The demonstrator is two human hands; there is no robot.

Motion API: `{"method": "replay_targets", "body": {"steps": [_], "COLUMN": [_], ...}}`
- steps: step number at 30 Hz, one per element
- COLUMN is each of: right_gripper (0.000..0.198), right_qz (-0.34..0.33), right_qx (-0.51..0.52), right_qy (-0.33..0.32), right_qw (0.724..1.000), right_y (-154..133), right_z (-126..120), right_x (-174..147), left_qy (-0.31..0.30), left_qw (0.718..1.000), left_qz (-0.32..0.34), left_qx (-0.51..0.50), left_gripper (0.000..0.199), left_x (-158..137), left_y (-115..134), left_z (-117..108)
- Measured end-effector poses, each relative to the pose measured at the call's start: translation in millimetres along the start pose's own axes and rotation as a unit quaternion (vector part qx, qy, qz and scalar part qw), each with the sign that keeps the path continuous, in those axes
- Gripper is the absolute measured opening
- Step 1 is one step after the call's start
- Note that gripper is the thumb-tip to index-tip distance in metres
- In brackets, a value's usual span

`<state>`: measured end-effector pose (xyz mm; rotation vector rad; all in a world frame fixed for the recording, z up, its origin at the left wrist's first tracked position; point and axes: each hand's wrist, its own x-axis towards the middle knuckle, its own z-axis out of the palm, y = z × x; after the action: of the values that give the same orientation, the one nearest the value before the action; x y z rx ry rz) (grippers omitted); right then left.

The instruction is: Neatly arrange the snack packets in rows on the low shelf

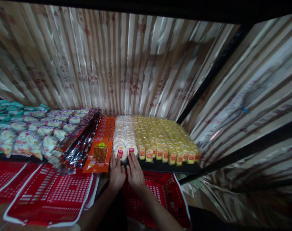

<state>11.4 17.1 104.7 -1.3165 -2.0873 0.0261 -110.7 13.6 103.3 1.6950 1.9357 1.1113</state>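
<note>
Two rows of clear-wrapped, round white snacks (121,141) with red labels run back along the dark shelf (157,166). My left hand (117,175) lies against the front pack of the left row, fingers stretched out. Beside it, my right hand (136,175) touches the front pack of the right row, its fingers also extended. Neither hand is wrapped around a pack. An orange bag of brown sticks (100,149) sits just left of my left hand. To the right of my right hand stand several rows of small yellow packs (165,138) with red and orange labels.
Dark shiny packets (82,141) lean in a stack farther left, then white bags (30,141) and green bags (9,109). Red baskets (55,192) stand below the shelf, one (160,192) under my right arm. Black bars (214,70) cross the striped sheeting (126,64).
</note>
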Motion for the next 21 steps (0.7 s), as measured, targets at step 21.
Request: {"method": "replay_targets", "body": {"steps": [21], "right_gripper": [0.047], "right_qz": [0.034], "right_qx": [-0.035], "right_qy": [0.023], "right_qw": [0.999], "right_y": [-3], "right_z": [12], "right_x": [-2], "left_qy": [0.023], "left_qw": [0.999], "left_qz": [0.031], "left_qx": [0.004], "left_gripper": [0.056], "left_x": [7], "left_y": [-6], "left_z": [-2]}}
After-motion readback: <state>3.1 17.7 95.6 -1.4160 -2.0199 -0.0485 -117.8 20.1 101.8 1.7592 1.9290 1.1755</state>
